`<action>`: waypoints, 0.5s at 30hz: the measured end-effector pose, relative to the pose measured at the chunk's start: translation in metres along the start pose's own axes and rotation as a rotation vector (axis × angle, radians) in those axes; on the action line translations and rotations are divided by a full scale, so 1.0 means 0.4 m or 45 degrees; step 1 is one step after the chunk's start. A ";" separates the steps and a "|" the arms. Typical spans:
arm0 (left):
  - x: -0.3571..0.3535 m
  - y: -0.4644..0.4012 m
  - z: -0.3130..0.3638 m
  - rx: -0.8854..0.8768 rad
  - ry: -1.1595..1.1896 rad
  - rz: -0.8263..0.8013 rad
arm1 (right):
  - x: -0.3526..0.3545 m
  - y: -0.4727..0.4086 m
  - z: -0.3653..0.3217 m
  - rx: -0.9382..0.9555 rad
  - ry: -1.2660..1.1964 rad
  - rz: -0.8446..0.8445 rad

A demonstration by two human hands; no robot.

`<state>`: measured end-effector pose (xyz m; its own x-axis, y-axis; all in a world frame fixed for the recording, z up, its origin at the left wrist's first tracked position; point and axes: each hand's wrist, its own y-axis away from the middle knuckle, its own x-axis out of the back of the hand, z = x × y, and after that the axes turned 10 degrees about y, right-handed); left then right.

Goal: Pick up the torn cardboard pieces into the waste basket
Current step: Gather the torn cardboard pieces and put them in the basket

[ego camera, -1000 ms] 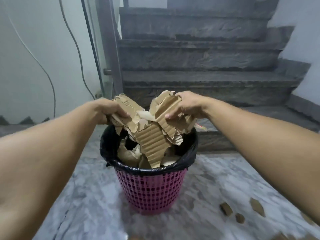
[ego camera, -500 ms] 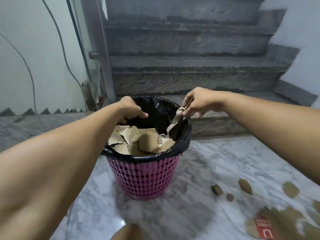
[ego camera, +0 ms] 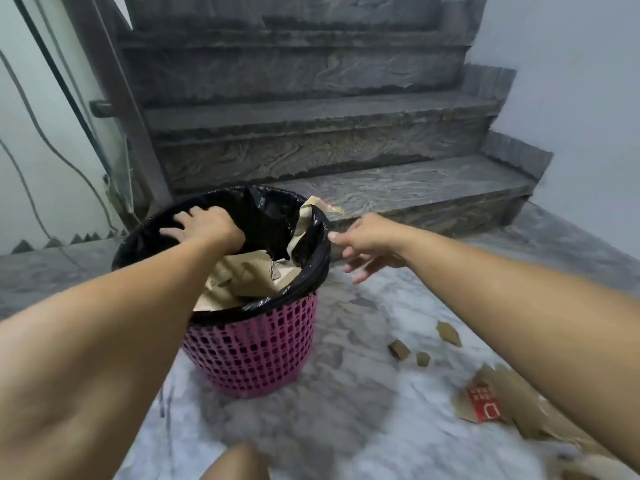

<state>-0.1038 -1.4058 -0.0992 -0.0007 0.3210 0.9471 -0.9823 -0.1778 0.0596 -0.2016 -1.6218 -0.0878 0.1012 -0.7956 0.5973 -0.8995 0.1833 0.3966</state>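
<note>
A pink mesh waste basket (ego camera: 256, 348) with a black liner stands on the marble floor, holding torn cardboard pieces (ego camera: 242, 275). One strip of cardboard (ego camera: 320, 207) hangs over the far right rim. My left hand (ego camera: 204, 226) reaches into the basket, fingers spread against the black liner on the far left side. My right hand (ego camera: 367, 244) hovers just right of the rim, fingers loose, holding nothing. Small cardboard scraps (ego camera: 400, 349) and a larger torn piece with a red print (ego camera: 485, 401) lie on the floor at the right.
Dark stone stairs (ego camera: 311, 140) rise right behind the basket. A metal post (ego camera: 114, 98) and cables run along the left wall. A grey wall closes the right side. My knee (ego camera: 235, 462) shows at the bottom edge.
Both hands let go of the cardboard bundle, which dropped into the basket. My left hand moved down onto the liner and my right hand drew back to the right of the rim.
</note>
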 end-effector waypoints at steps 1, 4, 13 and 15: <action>-0.001 -0.001 -0.033 0.078 -0.031 0.009 | -0.029 -0.004 -0.012 0.002 -0.044 -0.018; -0.012 -0.010 -0.102 0.241 -0.080 0.066 | -0.083 -0.014 -0.042 0.020 -0.108 -0.003; 0.001 -0.059 -0.075 0.182 0.140 0.208 | -0.017 -0.051 0.003 -0.035 -0.092 0.199; -0.005 -0.035 -0.025 0.095 0.252 0.208 | 0.030 -0.054 0.040 -0.079 -0.094 0.274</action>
<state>-0.0917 -1.3947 -0.1052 -0.2019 0.4567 0.8664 -0.9495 -0.3082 -0.0588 -0.1879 -1.6447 -0.1003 -0.1232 -0.7738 0.6213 -0.8689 0.3866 0.3091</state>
